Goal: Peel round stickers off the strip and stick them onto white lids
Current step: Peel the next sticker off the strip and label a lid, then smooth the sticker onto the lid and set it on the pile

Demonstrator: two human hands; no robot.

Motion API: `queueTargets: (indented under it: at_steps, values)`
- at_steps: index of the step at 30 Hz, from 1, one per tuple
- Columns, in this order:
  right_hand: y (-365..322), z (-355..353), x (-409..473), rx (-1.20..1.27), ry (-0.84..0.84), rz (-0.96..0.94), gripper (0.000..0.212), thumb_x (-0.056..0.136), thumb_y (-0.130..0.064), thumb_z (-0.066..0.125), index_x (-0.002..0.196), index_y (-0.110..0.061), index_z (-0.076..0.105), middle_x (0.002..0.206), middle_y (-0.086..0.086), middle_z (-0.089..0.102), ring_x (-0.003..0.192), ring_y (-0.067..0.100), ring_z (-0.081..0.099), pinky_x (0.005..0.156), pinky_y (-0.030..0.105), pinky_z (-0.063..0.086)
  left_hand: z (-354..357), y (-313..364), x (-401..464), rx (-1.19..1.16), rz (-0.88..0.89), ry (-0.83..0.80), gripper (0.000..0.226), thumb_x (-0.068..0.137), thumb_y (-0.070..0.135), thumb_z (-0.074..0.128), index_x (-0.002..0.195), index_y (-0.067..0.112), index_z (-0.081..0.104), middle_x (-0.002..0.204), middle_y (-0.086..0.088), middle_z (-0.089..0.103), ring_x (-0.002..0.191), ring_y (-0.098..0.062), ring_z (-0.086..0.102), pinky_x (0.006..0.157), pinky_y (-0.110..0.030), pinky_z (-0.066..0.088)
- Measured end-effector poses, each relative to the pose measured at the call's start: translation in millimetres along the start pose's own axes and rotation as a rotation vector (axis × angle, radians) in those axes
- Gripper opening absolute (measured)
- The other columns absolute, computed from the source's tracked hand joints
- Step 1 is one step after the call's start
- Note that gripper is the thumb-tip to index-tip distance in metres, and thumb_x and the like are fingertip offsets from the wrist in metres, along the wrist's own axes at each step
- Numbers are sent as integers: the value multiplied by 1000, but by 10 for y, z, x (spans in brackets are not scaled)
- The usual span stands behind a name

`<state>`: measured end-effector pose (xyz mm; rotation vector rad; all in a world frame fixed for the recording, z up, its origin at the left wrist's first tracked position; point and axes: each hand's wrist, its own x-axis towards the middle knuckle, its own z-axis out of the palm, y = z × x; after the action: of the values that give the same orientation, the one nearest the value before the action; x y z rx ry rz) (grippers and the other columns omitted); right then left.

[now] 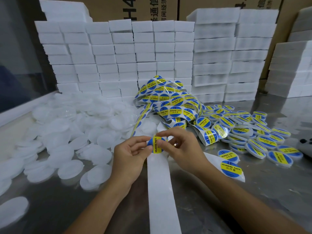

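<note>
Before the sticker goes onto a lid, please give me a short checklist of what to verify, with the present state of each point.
1. Sticker held by both hands: ok. The left hand and the right hand pinch it at its two sides.
2. Sticker fully free of the strip: cannot tell; the fingers hide its edges.
3. Lid under the sticker, ready to receive it: cannot tell; no lid shows clearly in the hands.
4. Bare lids within reach: ok, a pile lies to the left on the table.
5. Place for finished lids: ok, labelled ones lie in a heap to the right.
6. Supply of stickers: ok, a tangled loaded strip lies behind the hands.
</note>
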<state>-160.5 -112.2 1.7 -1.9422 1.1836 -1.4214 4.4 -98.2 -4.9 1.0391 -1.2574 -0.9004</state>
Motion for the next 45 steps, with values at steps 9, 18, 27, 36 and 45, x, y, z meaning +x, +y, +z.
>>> queueTargets:
  at_steps: [9, 18, 27, 36, 45]
  values:
    - [-40, 9, -18, -106, 43, -107, 13, 84, -17, 78, 96, -21, 77, 93, -1, 58, 82, 4, 53, 73, 13, 38, 23, -7, -8, -4, 25, 32, 21, 81, -1, 72, 79, 20, 74, 77, 2, 76, 73, -9, 73, 66, -14, 53]
    - [-29, 57, -32, -195, 221, -219, 13, 79, -13, 81, 92, -15, 79, 96, 1, 59, 85, 2, 55, 72, 9, 38, 46, -7, -22, 19, -46, 31, 9, 88, 16, 69, 81, 21, 72, 75, -2, 76, 69, -18, 73, 65, -32, 58]
    - [2, 17, -17, -91, 156, -148, 7, 91, -15, 69, 93, -20, 73, 84, -24, 68, 80, 1, 65, 72, 21, 51, 30, 96, -38, -169, -161, -165, 30, 97, 13, 48, 111, 29, 69, 96, 2, 76, 86, -13, 73, 60, -20, 55]
    - [-48, -26, 46, 124, 371, -5, 15, 94, -12, 64, 86, -24, 64, 89, 0, 66, 75, 13, 63, 59, 22, 48, 54, -57, 0, 15, -200, -99, 19, 94, 11, 55, 104, 18, 71, 98, 2, 75, 97, -18, 69, 79, -39, 58]
    - [-109, 13, 48, 732, 196, 361, 13, 89, -2, 66, 99, -8, 71, 65, -1, 67, 55, 10, 60, 57, 22, 54, 90, -200, -85, 574, 176, -241, 40, 87, 18, 66, 126, 29, 62, 99, 16, 69, 94, 7, 61, 83, 0, 41]
